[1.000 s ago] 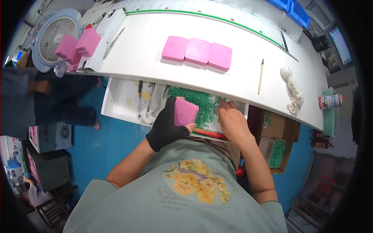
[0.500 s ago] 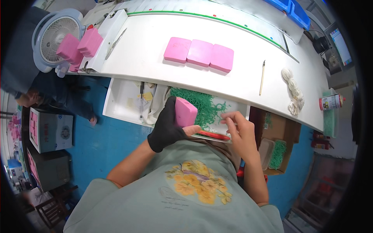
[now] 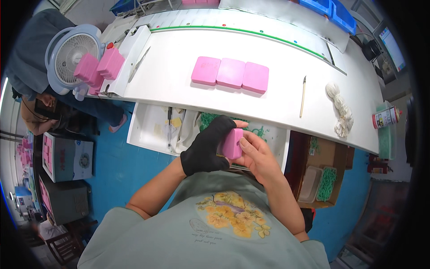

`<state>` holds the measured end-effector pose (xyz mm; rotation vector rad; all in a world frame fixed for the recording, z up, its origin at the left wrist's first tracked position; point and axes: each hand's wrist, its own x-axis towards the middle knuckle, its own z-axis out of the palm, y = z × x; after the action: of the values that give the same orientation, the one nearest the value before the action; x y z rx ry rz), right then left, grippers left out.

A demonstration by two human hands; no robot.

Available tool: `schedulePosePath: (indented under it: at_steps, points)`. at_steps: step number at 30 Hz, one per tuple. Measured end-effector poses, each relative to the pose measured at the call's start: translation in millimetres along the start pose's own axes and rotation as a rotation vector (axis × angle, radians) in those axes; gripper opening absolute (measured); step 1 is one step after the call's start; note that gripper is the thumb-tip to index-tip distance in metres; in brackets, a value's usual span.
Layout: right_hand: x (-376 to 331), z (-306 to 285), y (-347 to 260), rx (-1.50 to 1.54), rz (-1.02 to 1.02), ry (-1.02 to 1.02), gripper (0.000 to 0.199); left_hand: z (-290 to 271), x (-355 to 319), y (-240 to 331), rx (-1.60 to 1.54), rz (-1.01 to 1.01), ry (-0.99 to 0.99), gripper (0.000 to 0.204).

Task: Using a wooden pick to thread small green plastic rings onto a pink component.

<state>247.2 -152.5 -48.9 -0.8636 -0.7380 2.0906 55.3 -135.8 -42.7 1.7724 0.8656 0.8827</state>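
Pink block (image 3: pixel 233 144): over drawer (image 3: pixel 143 119); prob. light, stiff; hold by sides
L hand (image 3: pixel 206 148): gripping blk
R hand (image 3: pixel 260 154): pinching blk edge

Row of 3 blocks (image 3: pixel 230 73) on desk (image 3: pixel 170 87), upper ctr; brush (image 3: pixel 303 97), then yarn (image 3: pixel 339 110) to their R; fan (image 3: pixel 74 54) upper L; drawer (image 3: pixel 148 123) mid-frame, 4th block (image 3: pixel 233 143) btwn L hand (image 3: pixel 207 145) n' R hand (image 3: pixel 261 157).

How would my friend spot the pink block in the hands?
Find the white table, then the open drawer at its near edge. There, the black-gloved left hand and bare right hand hold the pink block. Unlike the three blocks lying flat, it's held tilted.
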Motion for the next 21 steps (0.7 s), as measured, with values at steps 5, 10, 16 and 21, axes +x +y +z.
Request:
schedulePosePath:
  at_steps: [5, 10, 16, 21]
  points:
    - [-1, 7, 5, -0.003, -0.114, 0.170, 0.044, 9, -5, 13, -0.006, -0.132, 0.246, 0.067]
    - [-3, 12, 10, -0.152, -0.304, 0.267, 0.035, 22, 0, 17, -0.162, -0.290, 0.353, 0.048]
    - [-2, 9, 19, -0.284, -0.425, 0.389, 0.030, 29, 6, 28, -0.218, -0.359, 0.346, 0.034]
    - [-5, 14, 12, -0.490, -0.458, 0.377, 0.029, 32, 4, 28, 0.058, -0.202, 0.327, 0.028]
